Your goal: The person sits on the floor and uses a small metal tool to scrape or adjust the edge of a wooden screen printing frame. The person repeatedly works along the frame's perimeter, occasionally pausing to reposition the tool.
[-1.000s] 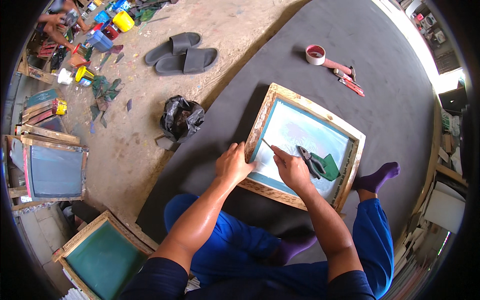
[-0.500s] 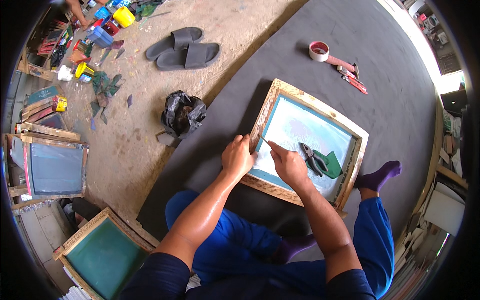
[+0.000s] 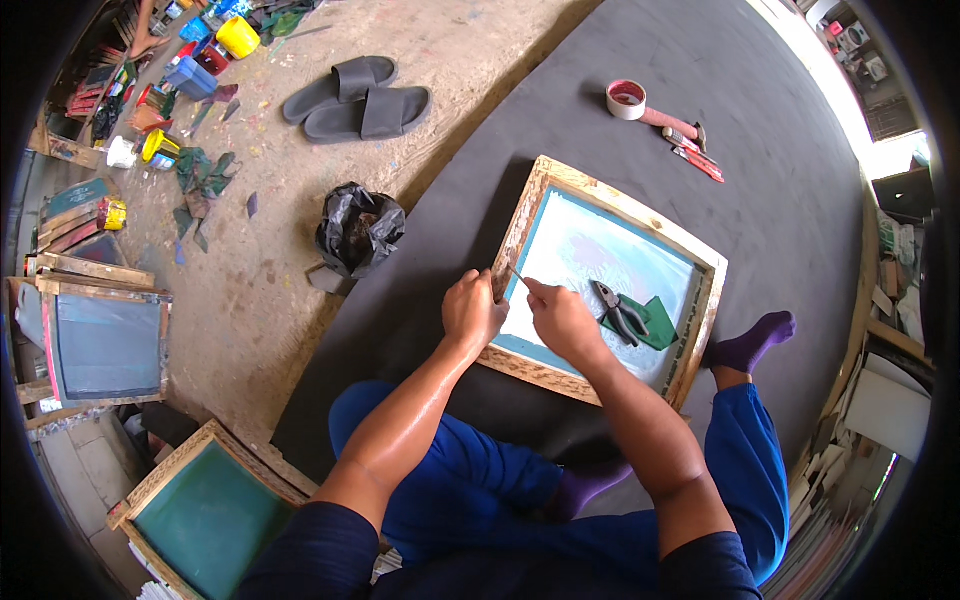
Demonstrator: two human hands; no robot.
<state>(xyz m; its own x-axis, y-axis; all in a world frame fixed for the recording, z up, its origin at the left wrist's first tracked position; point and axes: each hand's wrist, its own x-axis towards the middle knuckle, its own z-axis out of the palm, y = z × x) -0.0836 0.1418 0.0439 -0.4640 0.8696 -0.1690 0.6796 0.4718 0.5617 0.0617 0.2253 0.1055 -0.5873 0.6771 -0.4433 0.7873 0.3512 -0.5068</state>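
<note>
A wooden screen-printing frame [image 3: 632, 207] with pale mesh and a blue-green border lies in front of me on the dark surface. My left hand [image 3: 472, 312] is closed over the frame's left bar. In my closed right hand [image 3: 563, 320] is a thin, slender tool [image 3: 517, 274] whose tip meets the inner side of that bar; its handle is hidden in my fist. Just right of this hand, pliers with black handles [image 3: 620, 312] rest on the mesh, partly over a green piece of cloth [image 3: 657, 322].
Beyond the frame lie a tape roll [image 3: 626, 98], a hammer [image 3: 672, 124] and a red utility knife [image 3: 698, 163]. A black plastic bag [image 3: 361, 228] and slides [image 3: 395, 113] are on the floor at left. Another green screen frame [image 3: 212, 515] leans near my left elbow.
The view has shifted slightly. The thin tool's tip stays on the left bar at a somewhat different slant, and my right hand has turned a little. My left hand keeps its grip.
</note>
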